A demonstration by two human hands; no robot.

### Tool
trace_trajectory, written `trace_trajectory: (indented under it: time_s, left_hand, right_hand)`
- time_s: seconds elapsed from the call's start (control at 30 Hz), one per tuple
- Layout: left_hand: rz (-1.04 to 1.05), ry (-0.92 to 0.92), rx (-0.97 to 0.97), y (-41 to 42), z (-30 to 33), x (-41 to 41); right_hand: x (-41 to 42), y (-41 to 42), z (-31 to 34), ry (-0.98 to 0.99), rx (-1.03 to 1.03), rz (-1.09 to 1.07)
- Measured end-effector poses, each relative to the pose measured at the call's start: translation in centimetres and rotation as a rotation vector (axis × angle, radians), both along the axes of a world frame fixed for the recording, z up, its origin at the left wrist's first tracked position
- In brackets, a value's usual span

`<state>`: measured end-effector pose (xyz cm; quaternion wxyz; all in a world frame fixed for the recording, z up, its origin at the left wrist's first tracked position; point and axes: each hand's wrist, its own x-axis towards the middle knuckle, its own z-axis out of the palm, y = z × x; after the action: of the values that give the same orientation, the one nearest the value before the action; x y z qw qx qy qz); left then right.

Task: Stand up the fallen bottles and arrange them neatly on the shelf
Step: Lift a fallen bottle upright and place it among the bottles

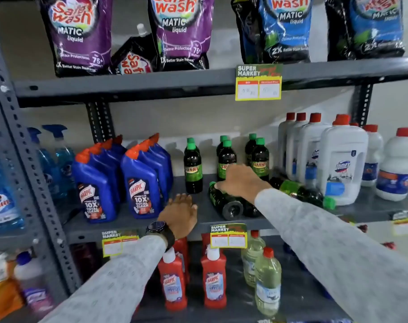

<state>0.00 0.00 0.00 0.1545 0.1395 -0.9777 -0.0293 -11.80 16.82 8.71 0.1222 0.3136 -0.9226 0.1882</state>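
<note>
Several dark green-capped bottles stand upright on the grey middle shelf (133,223), one at the left (193,169), others behind my right hand (260,160). Two more lie fallen: one near the shelf's front with its base toward me (224,201), another pointing right with its green cap by the white jug (303,191). A third dark bottle seems to lie beside the front one, partly hidden by my right arm. My right hand (240,181) rests on the neck end of the front fallen bottle, fingers over it. My left hand (180,213) lies flat on the shelf edge, holding nothing.
Blue Harpic bottles (142,183) stand left of the green-capped ones, white Domex jugs (342,159) to the right. Detergent pouches (182,31) fill the shelf above. Red Harpic bottles (213,276) and pale liquid bottles (267,283) sit below. Price tags (228,236) hang on the shelf edges.
</note>
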Motion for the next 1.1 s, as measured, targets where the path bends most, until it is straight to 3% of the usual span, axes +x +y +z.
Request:
trace_trajectory:
  time_s: [0.37, 0.57, 0.67, 0.83, 0.97, 1.1]
  left_hand:
    - [-0.006, -0.149, 0.066, -1.3, -0.8, -1.9]
    - [-0.009, -0.167, 0.055, -1.4, -0.8, -1.7]
    - [-0.01, -0.202, 0.031, -1.3, -0.7, -1.6]
    - [0.017, -0.244, 0.032, -1.2, -0.6, -1.9]
    - [0.036, -0.223, 0.024, -1.1, -1.0, -1.8]
    - [0.048, -0.219, -0.012, -1.1, -1.1, -1.9]
  right_hand:
    - [-2.4, -4.7, 0.2, -0.308, 0.275, -0.037]
    - [-2.4, -5.2, 0.1, -0.346, 0.243, -0.037]
    - [-1.9, -4.6, 1.7, -0.404, 0.121, -0.014]
    - [-0.8, -2.8, 4.5, -0.454, -0.327, 0.062]
    - [0.9, -2.5, 2.5, -0.329, -0.603, 0.106]
    - [1.8, -2.9, -1.1, -0.229, -0.687, 0.12]
